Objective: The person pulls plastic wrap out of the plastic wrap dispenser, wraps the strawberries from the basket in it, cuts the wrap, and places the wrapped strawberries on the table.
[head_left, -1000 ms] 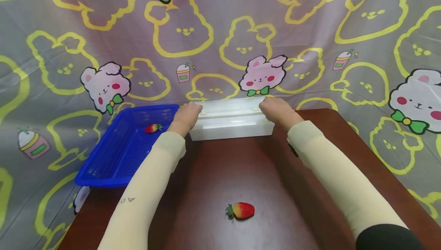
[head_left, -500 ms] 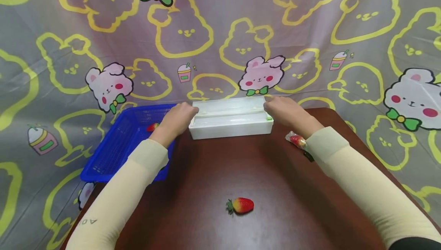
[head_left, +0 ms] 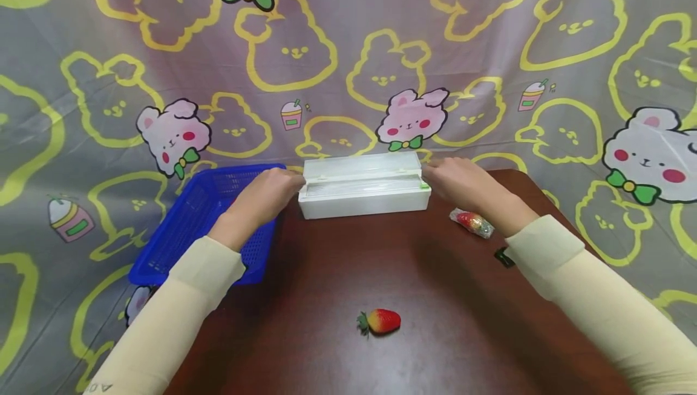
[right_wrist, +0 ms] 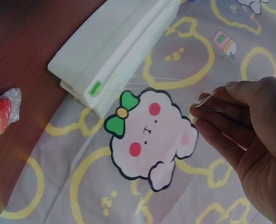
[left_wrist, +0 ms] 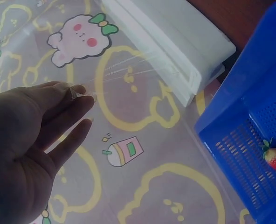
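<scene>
A white cling film dispenser (head_left: 365,206) stands at the back of the table, its upper part raised. Clear cling film (left_wrist: 128,70) stretches from its slot, showing as thin shiny creases. My left hand (head_left: 267,192), off the dispenser's left end, pinches one corner of the film between thumb and fingers. At the other end, my right hand (head_left: 468,183) pinches the opposite corner, bunched at the fingertips in the right wrist view. A bare strawberry (head_left: 383,321) with green leaves lies near the front. Another strawberry (head_left: 471,222), wrapped in film, rests below my right hand.
A blue perforated basket (head_left: 190,231) stands at the left, partly behind my left arm. Inside it lies a strawberry (left_wrist: 274,158). A small black object (head_left: 504,257) lies beside my right cuff. A patterned curtain (head_left: 348,62) hangs directly behind the table.
Both hands have moved away from the dispenser's ends, outward and slightly toward me, drawing film along. The wrapped strawberry and the black object have come into view beside my right arm.
</scene>
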Available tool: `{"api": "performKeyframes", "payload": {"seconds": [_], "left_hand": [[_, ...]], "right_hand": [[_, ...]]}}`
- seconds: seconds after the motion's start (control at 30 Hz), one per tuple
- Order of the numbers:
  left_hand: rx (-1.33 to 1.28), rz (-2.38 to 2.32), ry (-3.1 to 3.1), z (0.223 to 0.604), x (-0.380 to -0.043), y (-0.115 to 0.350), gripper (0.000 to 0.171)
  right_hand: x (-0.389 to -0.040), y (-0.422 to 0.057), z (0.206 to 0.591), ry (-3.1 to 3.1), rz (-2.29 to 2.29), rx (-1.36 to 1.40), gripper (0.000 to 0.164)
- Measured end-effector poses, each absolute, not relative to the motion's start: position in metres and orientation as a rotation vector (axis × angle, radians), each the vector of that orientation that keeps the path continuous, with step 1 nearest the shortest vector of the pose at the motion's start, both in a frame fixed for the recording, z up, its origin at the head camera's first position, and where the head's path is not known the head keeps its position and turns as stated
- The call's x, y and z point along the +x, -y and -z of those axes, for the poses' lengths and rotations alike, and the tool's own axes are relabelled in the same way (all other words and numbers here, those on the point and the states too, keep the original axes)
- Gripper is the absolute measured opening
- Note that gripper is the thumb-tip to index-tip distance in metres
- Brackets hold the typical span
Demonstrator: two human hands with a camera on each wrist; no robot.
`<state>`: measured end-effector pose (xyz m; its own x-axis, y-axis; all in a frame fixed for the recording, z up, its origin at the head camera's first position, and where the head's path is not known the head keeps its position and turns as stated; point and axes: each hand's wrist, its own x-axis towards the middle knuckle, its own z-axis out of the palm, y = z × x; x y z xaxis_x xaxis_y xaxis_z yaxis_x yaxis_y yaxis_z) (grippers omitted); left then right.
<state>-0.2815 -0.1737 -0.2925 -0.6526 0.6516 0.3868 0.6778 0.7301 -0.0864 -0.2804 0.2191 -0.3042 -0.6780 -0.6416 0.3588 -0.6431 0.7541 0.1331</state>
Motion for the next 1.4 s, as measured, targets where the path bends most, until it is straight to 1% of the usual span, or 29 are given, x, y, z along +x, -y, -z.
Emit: {"api": "performKeyframes", "payload": {"seconds": [0.2, 0.37, 0.4, 0.5, 0.57, 0.8, 1.0, 1.2, 1.4], "left_hand": [[-1.076, 0.088, 2.518, 0.293, -0.270, 0.179, 0.020], [-1.068, 0.065, 2.518, 0.293, -0.252, 0.180, 0.014], [-1.067, 0.061, 2.517, 0.293, -0.248, 0.181, 0.013], [-1.073, 0.065, 2.498, 0.294, -0.238, 0.182, 0.012], [-1.084, 0.059, 2.475, 0.294, -0.231, 0.183, 0.012], [-1.073, -0.008, 2.428, 0.297, -0.205, 0.182, 0.017], [-1.076, -0.112, 2.392, 0.307, -0.181, 0.180, 0.020], [-1.114, -0.165, 2.310, 0.316, -0.167, 0.180, 0.023], [-1.161, -0.182, 2.277, 0.319, -0.154, 0.180, 0.023]], "right_hand": [[-0.265, -0.223, 0.304, 2.572, -0.003, 1.013, 0.020], [-0.250, -0.228, 0.308, 2.674, -0.063, 0.981, 0.014], [-0.247, -0.229, 0.309, 2.690, -0.087, 0.977, 0.018], [-0.240, -0.234, 0.315, 2.701, -0.172, 1.014, 0.037], [-0.235, -0.236, 0.318, 2.707, -0.226, 1.038, 0.043], [-0.213, -0.242, 0.327, 2.706, -0.243, 1.093, 0.044], [-0.197, -0.245, 0.337, 2.686, -0.213, 1.149, 0.049], [-0.184, -0.248, 0.344, 2.655, -0.186, 1.176, 0.053], [-0.169, -0.251, 0.348, 2.664, -0.192, 1.170, 0.050]]}}
